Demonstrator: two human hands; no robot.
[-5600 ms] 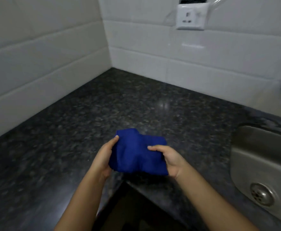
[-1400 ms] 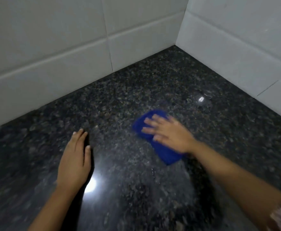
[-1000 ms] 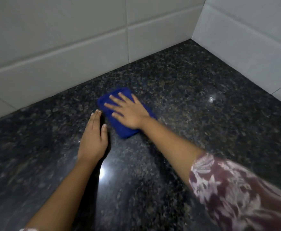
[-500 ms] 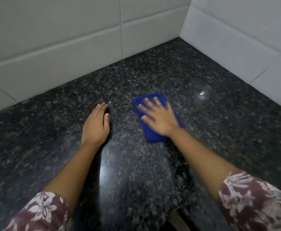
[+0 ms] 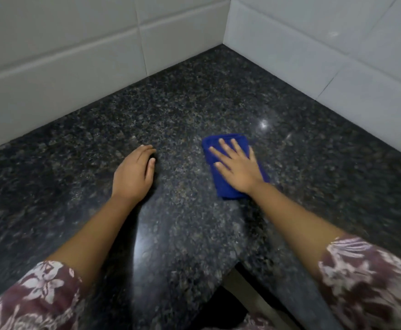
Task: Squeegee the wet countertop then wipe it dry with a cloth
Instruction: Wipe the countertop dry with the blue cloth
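Sleeves: the flowered sleeves [image 5: 370, 277] hang low over the near part of the countertop [image 5: 194, 103]. If water is left there, I think they can drag through it and make a new smear.

Front edge: the front edge [image 5: 228, 272] turns inward just below the arms. A wipe pulled too far toward the body can push drops over it to the floor.

Left hand: the left hand [image 5: 135, 173] rests palm down on the stone, with relaxed fingers, and it holds nothing. It seems to carry some weight. On a damp polished surface it may slip, and it can also leave a print on a place already dried.

Right hand: the right hand [image 5: 236, 166] lies flat with straight, spread fingers and presses on the cloth [image 5: 226, 190].

Cloth: blue and folded, under the right palm, well apart from the left hand. Nothing grips it, so a fast stroke may let it bunch or slide out.

Shine: a bright spot [image 5: 263, 123] lies just beyond the cloth. I cannot tell if it is water or only reflected light, so wet places are easy to miss.

Far corner: the corner [image 5: 223, 45] under the tiled wall [image 5: 75, 67] is the farthest reach. A flat hand may not get the cloth into that joint.

Squeegee: not in view.
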